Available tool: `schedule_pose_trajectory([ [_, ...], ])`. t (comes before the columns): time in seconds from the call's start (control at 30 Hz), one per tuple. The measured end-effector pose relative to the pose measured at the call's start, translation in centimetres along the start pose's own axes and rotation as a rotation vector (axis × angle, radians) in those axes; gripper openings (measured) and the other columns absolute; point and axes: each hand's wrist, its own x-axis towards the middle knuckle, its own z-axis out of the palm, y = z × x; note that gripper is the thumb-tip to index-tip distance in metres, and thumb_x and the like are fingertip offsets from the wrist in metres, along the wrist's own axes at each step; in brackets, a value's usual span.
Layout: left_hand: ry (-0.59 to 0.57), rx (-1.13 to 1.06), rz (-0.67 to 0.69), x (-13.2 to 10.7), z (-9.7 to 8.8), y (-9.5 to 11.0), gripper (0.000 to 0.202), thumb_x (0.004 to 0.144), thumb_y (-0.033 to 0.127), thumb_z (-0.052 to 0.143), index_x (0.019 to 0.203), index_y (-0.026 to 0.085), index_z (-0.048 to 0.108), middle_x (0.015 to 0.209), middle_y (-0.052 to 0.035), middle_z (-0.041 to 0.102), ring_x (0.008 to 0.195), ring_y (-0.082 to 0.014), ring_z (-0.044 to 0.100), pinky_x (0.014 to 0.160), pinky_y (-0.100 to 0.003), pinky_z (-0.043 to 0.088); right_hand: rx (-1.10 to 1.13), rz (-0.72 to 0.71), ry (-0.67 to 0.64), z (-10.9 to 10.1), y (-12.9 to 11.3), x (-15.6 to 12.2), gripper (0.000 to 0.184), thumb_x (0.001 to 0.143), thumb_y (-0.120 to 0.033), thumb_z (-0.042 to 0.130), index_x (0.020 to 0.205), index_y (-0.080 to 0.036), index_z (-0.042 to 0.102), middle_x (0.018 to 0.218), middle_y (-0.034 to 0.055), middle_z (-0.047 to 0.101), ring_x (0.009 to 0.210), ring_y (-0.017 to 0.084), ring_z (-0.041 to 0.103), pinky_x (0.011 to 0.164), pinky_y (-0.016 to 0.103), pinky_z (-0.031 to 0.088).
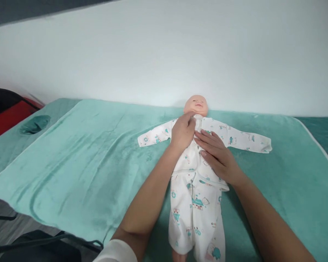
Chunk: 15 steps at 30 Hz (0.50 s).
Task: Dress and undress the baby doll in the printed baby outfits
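A baby doll (197, 104) lies on its back, its head toward the wall. It wears a white printed baby shirt (186, 160) with sleeves spread to both sides, and matching trousers (196, 211). At the collar, my left hand (182, 131) is closed with thumb and fingers together on the shirt's front; the fingertips are partly hidden. My right hand (217, 154) rests on the chest with its fingers stretched out, touching the shirt's front edge. Below the trousers one of the doll's legs shows at the bottom of the view.
A green plush cover (84, 163) lies under the doll on a padded bed with a round hole (35, 124) at its left end. A white wall (153, 54) stands behind. Black and red items (9, 114) are at far left. Dark cables (51, 238) hang at lower left.
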Motion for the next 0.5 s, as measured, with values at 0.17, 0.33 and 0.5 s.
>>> schedule_pose_trajectory([
  [0.17, 0.05, 0.024, 0.0, 0.6, 0.6, -0.3, 0.033, 0.095, 0.018, 0.044, 0.12, 0.019, 0.066, 0.127, -0.009, 0.068, 0.121, -0.0237, 0.062, 0.109, -0.04, 0.047, 0.292, 0.082, 0.118, -0.2, -0.4, -0.1, 0.029, 0.103, -0.025, 0.053, 0.122, -0.033, 0.073, 0.129, -0.0019, 0.068, 0.132, 0.021, 0.057, 0.128, 0.05, 0.024],
  [0.33, 0.128, 0.104, 0.042, 0.2, 0.8, 0.1, 0.03, 0.094, 0.017, 0.046, 0.115, 0.018, 0.068, 0.126, -0.0118, 0.063, 0.115, -0.0238, 0.062, 0.103, -0.038, 0.047, 0.498, 0.314, 0.446, 0.6, -0.7, -0.3, 0.024, 0.101, -0.03, 0.056, 0.093, -0.026, 0.078, 0.096, 0.0018, 0.076, 0.099, 0.022, 0.071, 0.119, 0.052, 0.04],
  [0.5, 0.081, 0.073, 0.088, 0.3, 0.5, -0.1, 0.031, 0.096, 0.017, 0.045, 0.112, 0.019, 0.071, 0.12, -0.01, 0.067, 0.116, -0.0241, 0.06, 0.106, -0.039, 0.045, 0.168, 0.262, 0.617, 1.4, -1.1, -0.2, 0.014, 0.096, -0.025, 0.062, 0.105, -0.027, 0.072, 0.115, 0.006, 0.069, 0.112, 0.025, 0.064, 0.099, 0.047, 0.054],
])
